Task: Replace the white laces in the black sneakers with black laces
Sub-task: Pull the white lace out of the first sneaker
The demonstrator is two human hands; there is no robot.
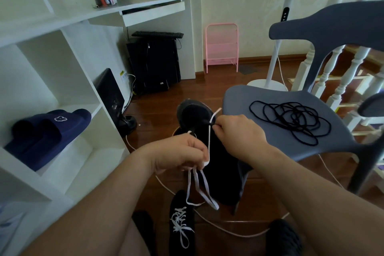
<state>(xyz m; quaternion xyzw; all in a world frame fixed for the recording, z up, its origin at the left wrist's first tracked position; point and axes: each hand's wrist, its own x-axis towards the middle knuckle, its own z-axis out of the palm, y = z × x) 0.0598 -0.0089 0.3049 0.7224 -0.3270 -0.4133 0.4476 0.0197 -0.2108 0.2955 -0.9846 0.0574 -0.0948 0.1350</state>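
Note:
A black sneaker (220, 164) is held up in front of me, toe pointing away. My left hand (178, 156) grips the sneaker's near side together with loops of white lace (196, 189) that hang below it. My right hand (239, 133) pinches the white lace near the sneaker's eyelets, with a short lace end sticking up past it. The second black sneaker (181, 226), still laced in white, stands on the floor below. A tangle of black laces (291, 120) lies on the seat of the grey chair (239, 97) at my right.
White shelving (68, 89) stands at the left with navy slippers (47, 135) on a shelf. A computer tower (153, 64), a pink rack (222, 48) and a fan stand (270, 81) line the far wall. A white cord (228, 233) runs across the wooden floor. Stair railing is at right.

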